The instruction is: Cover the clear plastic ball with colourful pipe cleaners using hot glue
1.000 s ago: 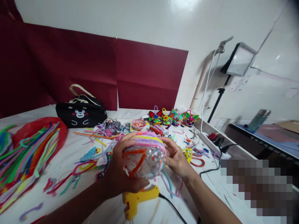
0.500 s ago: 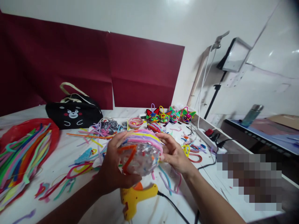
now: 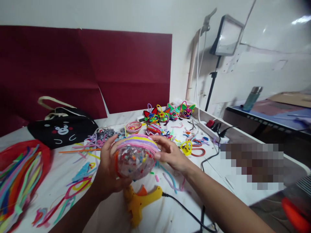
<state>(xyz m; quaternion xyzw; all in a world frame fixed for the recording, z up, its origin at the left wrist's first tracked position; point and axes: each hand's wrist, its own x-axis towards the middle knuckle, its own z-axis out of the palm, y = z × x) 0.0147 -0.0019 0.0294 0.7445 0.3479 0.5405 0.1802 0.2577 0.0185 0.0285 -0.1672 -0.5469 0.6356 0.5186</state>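
Between my hands is a clear rounded form (image 3: 136, 165), with specks of colour and a whitish, glue-like coating. Bands of pink, yellow and purple pipe cleaner (image 3: 137, 141) wrap its upper side. My left hand (image 3: 103, 173) cups its left side, thumb underneath; a bit of orange pipe cleaner (image 3: 116, 164) shows beside those fingers. On the right, my right hand (image 3: 170, 155) presses thumb and fingers against the banded edge. Just below the form, a yellow glue gun (image 3: 143, 202) lies on the white table.
Loose pipe cleaners fill a red bag (image 3: 43, 161) at left. Behind it sits a black bag (image 3: 77, 131). Several finished cat-like ornaments (image 3: 164, 116) stand at the back. A power strip (image 3: 215, 132) lies along the right edge, and the glue gun's cord (image 3: 182, 207) trails right.
The view has swung to the right. The form has turned in my hands: its orange pipe cleaner now shows only at the left edge. Both hands keep their hold.
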